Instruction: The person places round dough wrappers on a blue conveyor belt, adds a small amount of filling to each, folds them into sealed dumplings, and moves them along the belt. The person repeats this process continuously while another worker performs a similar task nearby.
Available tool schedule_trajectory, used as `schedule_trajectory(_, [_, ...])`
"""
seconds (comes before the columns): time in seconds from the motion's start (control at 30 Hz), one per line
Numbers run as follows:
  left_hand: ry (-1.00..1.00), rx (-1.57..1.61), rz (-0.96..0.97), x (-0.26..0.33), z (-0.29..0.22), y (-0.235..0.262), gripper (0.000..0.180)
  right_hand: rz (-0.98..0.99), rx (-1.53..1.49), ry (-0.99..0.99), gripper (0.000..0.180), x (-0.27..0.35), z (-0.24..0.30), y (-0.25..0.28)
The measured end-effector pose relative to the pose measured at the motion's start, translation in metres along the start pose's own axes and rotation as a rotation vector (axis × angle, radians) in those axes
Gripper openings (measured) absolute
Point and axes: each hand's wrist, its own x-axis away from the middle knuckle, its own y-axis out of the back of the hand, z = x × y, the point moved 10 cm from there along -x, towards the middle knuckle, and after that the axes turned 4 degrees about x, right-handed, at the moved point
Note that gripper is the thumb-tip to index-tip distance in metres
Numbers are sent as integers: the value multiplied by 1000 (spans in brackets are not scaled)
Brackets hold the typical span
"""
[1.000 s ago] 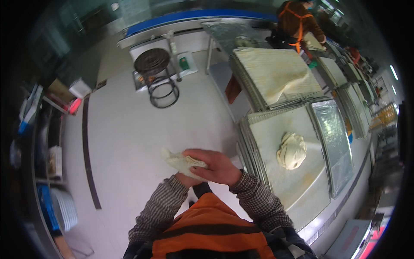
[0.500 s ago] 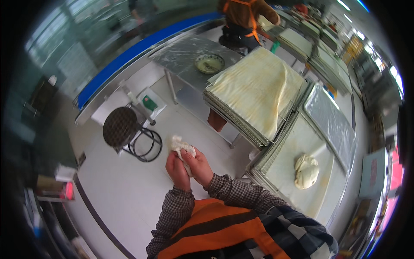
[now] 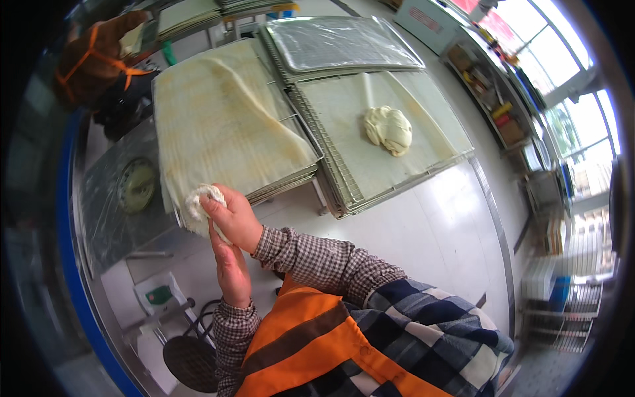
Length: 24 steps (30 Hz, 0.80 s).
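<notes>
A crumpled white cloth (image 3: 197, 206) is bunched in my right hand (image 3: 237, 220), its fingers curled round it. My left hand (image 3: 231, 270) lies against the cloth from below, its fingers stretched out and flat; their tips are partly hidden. Both hands are in front of the near corner of a stack of trays covered by a pale yellowish cloth (image 3: 225, 122). To the right, a lump of pale dough (image 3: 390, 130) sits on a lined wire tray (image 3: 331, 109), apart from both hands.
A metal tray wrapped in clear film (image 3: 344, 43) lies behind the dough. A film-covered table (image 3: 99, 198) with a patterned bowl (image 3: 137, 185) stands left. A round stool (image 3: 188, 362) is at lower left. Another person (image 3: 99, 63) in orange straps works at far left. Shelves (image 3: 493, 99) line the right.
My view has swung right, so trays and dough now lie ahead and the stool is lower left. My left hand has gone from closed round the cloth to flat against it.
</notes>
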Motion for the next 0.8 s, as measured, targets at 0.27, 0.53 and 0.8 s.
schedule_trajectory(0.27, [120,-121,355,-62,-7,4,82,-517,320,83,33,-61,31,165])
schedule_trajectory(0.53, [240,-177,-204,-45,-21,214,38,-128,2144,-297,72,-58,31,298])
schedule_trajectory(0.8, [469,-288,-726,-27,-8,425,42,-435,1350,149,26,-80,77,155])
